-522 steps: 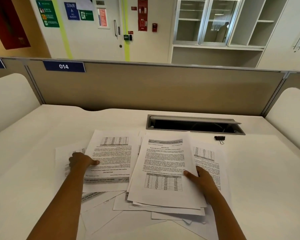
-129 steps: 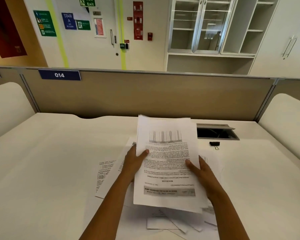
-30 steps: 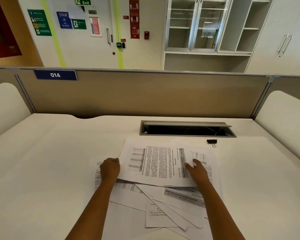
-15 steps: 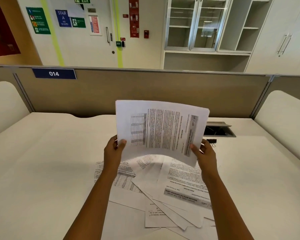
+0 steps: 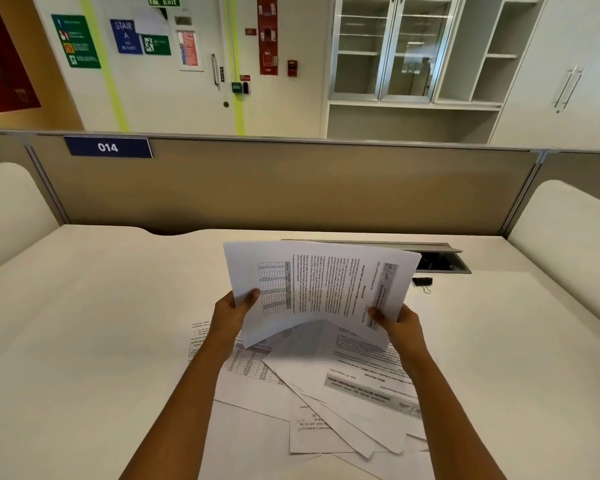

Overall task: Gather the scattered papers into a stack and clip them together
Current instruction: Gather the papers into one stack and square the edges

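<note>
I hold a sheaf of printed papers (image 5: 321, 289) sideways above the desk, its lower edge sagging. My left hand (image 5: 234, 315) grips its left short edge, thumb on the printed face. My right hand (image 5: 397, 322) grips the right short edge. Several loose printed sheets (image 5: 347, 389) lie fanned and overlapping on the desk under the sheaf. A small black binder clip (image 5: 422, 282) lies on the desk just right of the held papers, apart from both hands.
The white desk (image 5: 84, 323) is closed at the back by a tan partition (image 5: 291, 188). An open cable hatch (image 5: 444, 261) sits behind the papers, partly hidden by them. White curved side panels (image 5: 568, 244) rise at left and right.
One second ago the papers lay flat on the pile under both hands. They were then lifted upright, and now they have come down lower and tilted back, still held at both short edges.
</note>
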`<state>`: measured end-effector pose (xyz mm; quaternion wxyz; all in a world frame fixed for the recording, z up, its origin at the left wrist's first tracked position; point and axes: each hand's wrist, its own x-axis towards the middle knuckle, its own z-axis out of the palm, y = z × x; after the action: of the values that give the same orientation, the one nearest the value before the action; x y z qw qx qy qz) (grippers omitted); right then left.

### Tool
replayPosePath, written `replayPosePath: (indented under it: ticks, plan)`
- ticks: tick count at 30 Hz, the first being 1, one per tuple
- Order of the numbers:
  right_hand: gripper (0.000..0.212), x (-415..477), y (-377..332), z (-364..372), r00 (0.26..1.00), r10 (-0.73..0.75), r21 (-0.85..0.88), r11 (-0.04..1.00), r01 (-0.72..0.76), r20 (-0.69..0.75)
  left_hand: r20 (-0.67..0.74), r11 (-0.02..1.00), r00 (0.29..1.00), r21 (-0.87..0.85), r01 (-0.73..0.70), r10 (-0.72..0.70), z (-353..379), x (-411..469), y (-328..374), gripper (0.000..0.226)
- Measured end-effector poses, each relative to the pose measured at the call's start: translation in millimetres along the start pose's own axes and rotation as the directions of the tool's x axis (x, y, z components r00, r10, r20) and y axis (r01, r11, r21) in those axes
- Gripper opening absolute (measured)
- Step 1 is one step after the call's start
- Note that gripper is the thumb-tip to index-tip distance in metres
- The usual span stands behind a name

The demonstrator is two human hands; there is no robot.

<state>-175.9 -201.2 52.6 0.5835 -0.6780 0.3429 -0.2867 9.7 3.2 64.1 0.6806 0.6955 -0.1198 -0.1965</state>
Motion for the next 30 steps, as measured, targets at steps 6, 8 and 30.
replayPosePath:
  ticks: [6, 8, 30]
  plan:
    - [0.027, 5.5, -1.4, -4.2, 0.998, -0.028, 0.055, 0.998, 0.031, -0.062, -0.029, 0.999, 0.999, -0.04, -0.028, 0.027, 1.8, 1.8, 3.7, 0.022]
    - [0.032, 8.3, -1.3, -7.3, 0.99, 0.017, 0.223, 0.975, 0.014, -0.137, -0.025, 0.994, 1.0, -0.111, -0.015, 0.013, 5.7, -0.5, 3.8, 0.021]
    - [0.029, 1.3, -48.0, 12.7, 0.986, -0.156, 0.196, 0.97, 0.142, 0.06, 0.07, 0.956, 0.972, 0.174, -0.234, 0.225, 17.2, -8.7, 32.9, 0.041]
